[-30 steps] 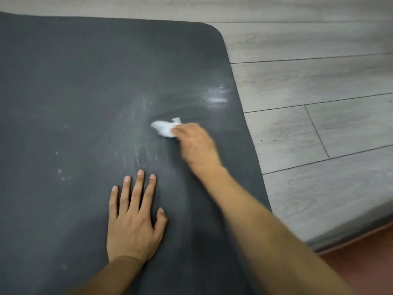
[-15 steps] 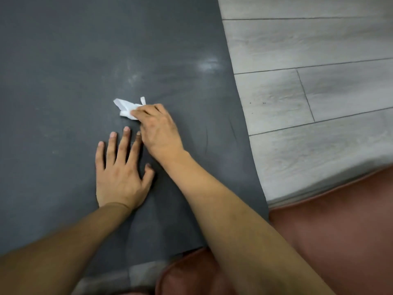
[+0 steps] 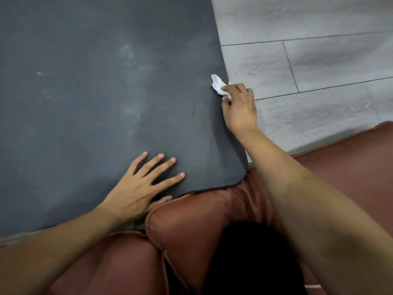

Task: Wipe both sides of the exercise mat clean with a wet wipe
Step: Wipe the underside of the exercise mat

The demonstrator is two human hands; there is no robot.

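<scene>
Exercise mat [image 3: 89, 86], dark grey, lies flat on the pale plank floor [image 3: 319, 67]; its right long edge and near right corner are in view, the near corner just beside the person's knees. Right hand [image 3: 239, 105] is clenched around a crumpled white wet wipe [image 3: 219, 86], pinching it in the fingertips and pressing it down at the mat's right edge, roughly midway up the visible edge. Left hand [image 3: 141, 184] is released: fingers straight and spread, palm flat on the mat near the near corner, holding nothing. Pale smears and streaks show on the mat well to the left of the wipe, toward its middle. Judgement: step in hand is wiping the upper face along the right border. To do it well, keep the left palm bearing down so the mat does not creep, run the wipe parallel to the edge in overlapping strokes without letting it slide off onto the floor, then work inward to the smears. A bunched wipe covers little; refolding to a fresh face should help. Underside appears not yet addressed.
</scene>
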